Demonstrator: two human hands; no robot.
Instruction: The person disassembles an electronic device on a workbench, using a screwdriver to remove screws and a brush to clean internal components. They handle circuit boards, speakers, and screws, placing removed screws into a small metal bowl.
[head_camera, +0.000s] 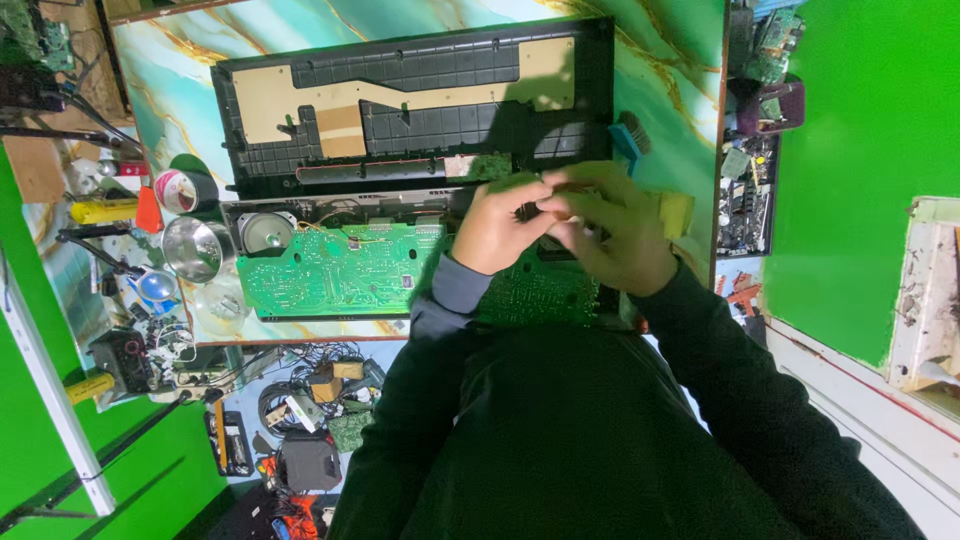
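An opened electronic keyboard lies on a marbled teal table (170, 60). Its black case shell (400, 130), with tan card panels, is folded back at the far side. The long green circuit board (340, 270) and a round speaker (265, 232) are exposed nearer me. My left hand (492, 232) and my right hand (615, 240) are pressed together over the right part of the board. Their fingertips meet in a pinch. Whatever sits between the fingers is hidden. Both arms wear dark sleeves.
A blue brush (626, 140) and a yellow block (678, 212) lie right of my hands. On the left are a tape roll (178, 190), a shiny metal bowl (195, 248) and a yellow-handled tool (100, 210). Tangled wires and parts (310, 400) lie below; spare boards (748, 195) fill a right-hand shelf.
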